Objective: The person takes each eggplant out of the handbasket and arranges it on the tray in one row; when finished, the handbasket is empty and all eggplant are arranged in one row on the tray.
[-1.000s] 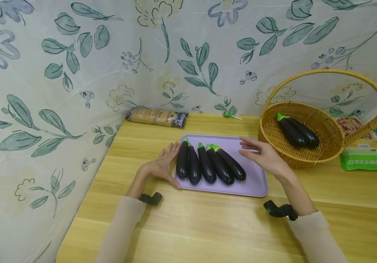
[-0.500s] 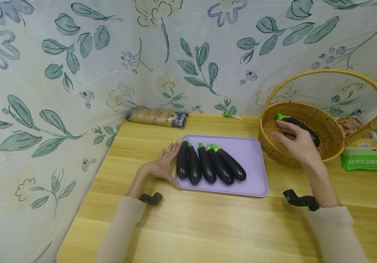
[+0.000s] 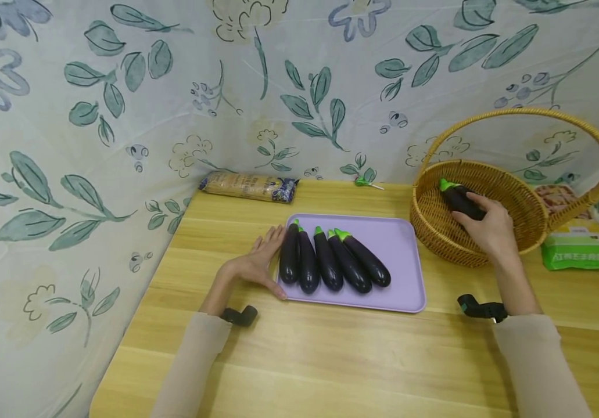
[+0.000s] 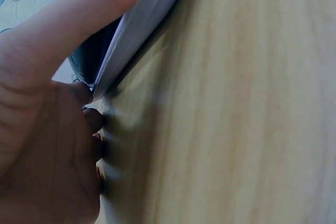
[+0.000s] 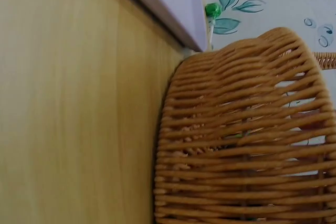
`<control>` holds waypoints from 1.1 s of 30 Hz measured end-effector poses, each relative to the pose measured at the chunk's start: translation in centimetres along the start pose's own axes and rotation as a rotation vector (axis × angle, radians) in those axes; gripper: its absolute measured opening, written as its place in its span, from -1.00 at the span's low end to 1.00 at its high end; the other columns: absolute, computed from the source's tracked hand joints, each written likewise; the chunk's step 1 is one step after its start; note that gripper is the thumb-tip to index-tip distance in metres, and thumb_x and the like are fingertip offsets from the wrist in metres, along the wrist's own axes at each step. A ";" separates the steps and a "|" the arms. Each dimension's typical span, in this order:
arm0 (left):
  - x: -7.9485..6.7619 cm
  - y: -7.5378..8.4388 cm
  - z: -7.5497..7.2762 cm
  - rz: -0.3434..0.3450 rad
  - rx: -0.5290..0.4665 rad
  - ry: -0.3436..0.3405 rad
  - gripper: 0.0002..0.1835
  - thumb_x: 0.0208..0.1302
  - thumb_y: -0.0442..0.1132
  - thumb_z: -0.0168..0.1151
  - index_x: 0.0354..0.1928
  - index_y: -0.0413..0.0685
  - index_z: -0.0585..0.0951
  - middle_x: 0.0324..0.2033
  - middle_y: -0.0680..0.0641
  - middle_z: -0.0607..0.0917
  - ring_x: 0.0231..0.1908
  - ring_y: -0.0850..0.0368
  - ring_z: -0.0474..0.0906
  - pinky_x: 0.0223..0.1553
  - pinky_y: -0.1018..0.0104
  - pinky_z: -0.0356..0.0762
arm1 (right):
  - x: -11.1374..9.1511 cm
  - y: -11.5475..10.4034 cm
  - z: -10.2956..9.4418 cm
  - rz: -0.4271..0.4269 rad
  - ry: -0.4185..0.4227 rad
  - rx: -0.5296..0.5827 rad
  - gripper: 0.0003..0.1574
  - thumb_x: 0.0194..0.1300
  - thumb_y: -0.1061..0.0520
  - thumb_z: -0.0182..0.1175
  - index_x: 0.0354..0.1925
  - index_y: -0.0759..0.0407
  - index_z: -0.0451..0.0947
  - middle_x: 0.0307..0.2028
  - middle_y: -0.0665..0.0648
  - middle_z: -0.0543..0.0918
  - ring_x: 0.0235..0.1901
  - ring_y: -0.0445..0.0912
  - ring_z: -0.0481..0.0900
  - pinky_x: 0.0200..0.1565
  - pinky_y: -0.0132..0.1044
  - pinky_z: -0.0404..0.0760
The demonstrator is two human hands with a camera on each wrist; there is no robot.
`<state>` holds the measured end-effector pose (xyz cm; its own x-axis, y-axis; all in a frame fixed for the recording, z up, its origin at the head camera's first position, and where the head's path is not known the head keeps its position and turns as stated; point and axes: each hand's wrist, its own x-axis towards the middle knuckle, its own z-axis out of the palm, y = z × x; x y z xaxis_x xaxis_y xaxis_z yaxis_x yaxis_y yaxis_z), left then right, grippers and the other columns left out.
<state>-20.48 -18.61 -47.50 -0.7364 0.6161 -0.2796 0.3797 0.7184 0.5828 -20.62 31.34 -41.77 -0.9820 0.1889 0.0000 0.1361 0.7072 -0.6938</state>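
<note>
Right grip (image 3: 491,226): we clasp one eggplant (image 3: 457,199) between thumb and fingers.
Clasped eggplant: inside the wicker basket (image 3: 437,242), green stem (image 3: 445,184) beyond our grip.
Left grip (image 3: 256,264): released, touching the lilac tray (image 3: 406,267) beside five eggplants (image 3: 329,264).

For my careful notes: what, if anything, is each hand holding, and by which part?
The right hand grips an eggplant in the basket by its dark body, below the green cap. The left hand grips nothing; it touches the tray.

Three cameras are viewing one surface (image 3: 341,360)
The head view is looking forward and down; both wrist views are skimming close, the right sharing the basket (image 3: 437,242) with the head view.
</note>
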 end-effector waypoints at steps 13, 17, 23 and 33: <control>0.0 0.0 0.0 -0.009 -0.005 0.001 0.75 -0.27 0.23 0.73 0.63 -0.04 -0.48 0.62 -0.18 -0.55 0.62 -0.11 -0.68 0.62 -0.16 -0.60 | 1.6 1.0 0.2 -0.005 0.053 -0.076 -0.21 0.55 0.05 0.11 0.58 0.26 0.15 0.50 0.65 0.10 0.41 0.61 0.10 0.35 0.53 0.21; 0.0 -0.1 0.0 -0.010 -0.006 0.002 0.75 -0.27 0.23 0.73 0.63 -0.04 -0.48 0.62 -0.18 -0.55 0.62 -0.10 -0.68 0.62 -0.16 -0.60 | 2.0 1.1 0.2 -0.021 0.054 -0.081 -0.23 0.55 0.07 0.12 0.56 0.29 0.17 0.47 0.67 0.13 0.41 0.61 0.09 0.41 0.51 0.11; 0.1 -0.1 0.1 -0.006 -0.005 0.000 0.75 -0.27 0.23 0.73 0.63 -0.03 -0.49 0.62 -0.17 -0.56 0.62 -0.09 -0.69 0.62 -0.16 -0.60 | 2.5 1.4 0.3 -0.030 0.049 -0.076 -0.25 0.54 0.11 0.13 0.54 0.33 0.19 0.44 0.69 0.17 0.41 0.60 0.07 0.51 0.45 -0.09; 0.0 0.1 0.0 -0.013 -0.004 0.001 0.75 -0.28 0.24 0.73 0.63 -0.03 -0.48 0.62 -0.16 -0.55 0.62 -0.08 -0.68 0.62 -0.16 -0.59 | 3.3 1.4 0.5 -0.045 0.035 -0.138 -0.28 0.50 0.18 0.17 0.50 0.39 0.25 0.38 0.74 0.22 0.38 0.65 0.06 0.46 0.49 -0.04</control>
<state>-20.41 -18.51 -47.45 -0.7420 0.6063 -0.2861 0.3679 0.7250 0.5822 -23.71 32.61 -43.11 -0.9827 0.1766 0.0559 0.1108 0.8023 -0.5865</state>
